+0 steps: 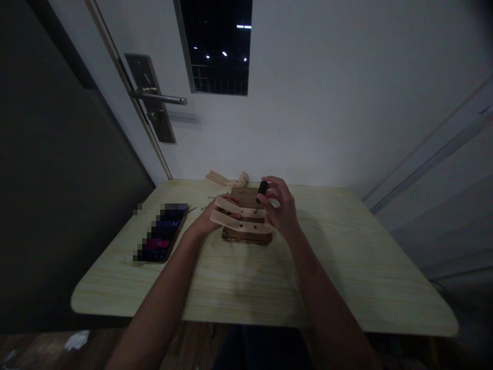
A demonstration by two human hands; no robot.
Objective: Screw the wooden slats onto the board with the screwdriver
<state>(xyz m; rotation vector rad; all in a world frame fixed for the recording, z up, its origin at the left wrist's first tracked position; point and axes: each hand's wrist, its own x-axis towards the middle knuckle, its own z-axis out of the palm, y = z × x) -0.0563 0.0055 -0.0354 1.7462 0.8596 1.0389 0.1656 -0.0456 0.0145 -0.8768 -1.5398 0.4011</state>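
My right hand [281, 205] pinches the black handle of a small screwdriver [262, 190], its thin shaft pointing down at a hole in a pale wooden piece [246, 226]. That piece has two long prongs to the left, joined at a rounded right end, with several dark holes. My left hand [221, 208] grips the prongs from the left, some fingers hidden between and behind them. Beneath the wooden piece lies a flat brown object [246, 237], and a rough brown slab [244, 195] shows just behind; what they are I cannot tell.
Another pale wooden piece [227, 181] lies at the table's back edge. Several thin metal screws or pins lie left of the brown slab. A phone [165, 234] with a lit screen rests on the left of the table [346, 277]. Behind stands a white door with a metal handle [162, 97].
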